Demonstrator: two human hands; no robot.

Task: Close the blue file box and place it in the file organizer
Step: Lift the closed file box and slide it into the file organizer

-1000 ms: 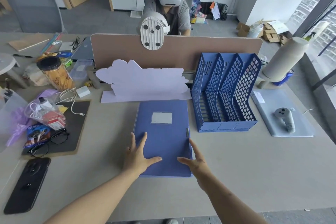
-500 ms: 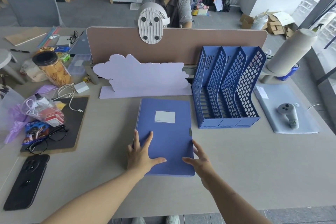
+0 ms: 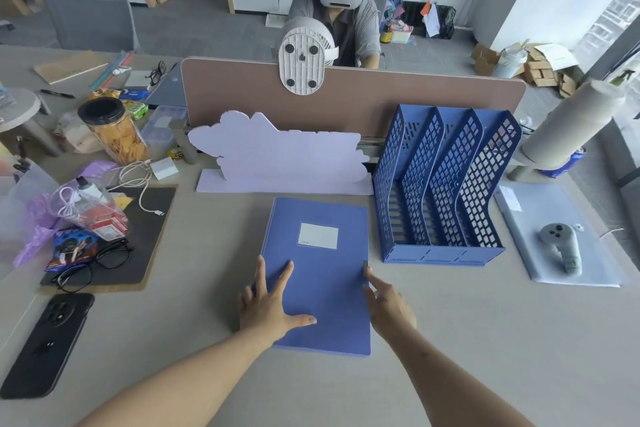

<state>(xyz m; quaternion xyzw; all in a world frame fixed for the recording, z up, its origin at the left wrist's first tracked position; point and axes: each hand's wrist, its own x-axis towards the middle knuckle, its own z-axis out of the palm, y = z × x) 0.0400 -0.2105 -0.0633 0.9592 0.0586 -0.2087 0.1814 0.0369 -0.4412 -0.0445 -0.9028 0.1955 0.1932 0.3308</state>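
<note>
The blue file box [image 3: 320, 263] lies flat and closed on the grey desk, a white label on its lid. My left hand [image 3: 268, 303] rests spread on its near left corner, thumb across the lid. My right hand [image 3: 388, 305] sits at the box's right edge, fingers apart and touching the side near the small clasp. Just right of the box stands the blue mesh file organizer [image 3: 443, 191], its three slots showing nothing inside.
A lilac cloud-shaped board [image 3: 277, 156] stands behind the box against the brown divider [image 3: 381, 100]. At the left lie a black phone [image 3: 48, 343], glasses [image 3: 93, 263] on a dark mat, and snack clutter. At the right, a controller [image 3: 562, 246] rests on a grey pad. A person sits opposite.
My head has tilted, shifting the view a little. My right hand has slid forward along the box's right edge toward the clasp. My left hand stays pressed on the lid.
</note>
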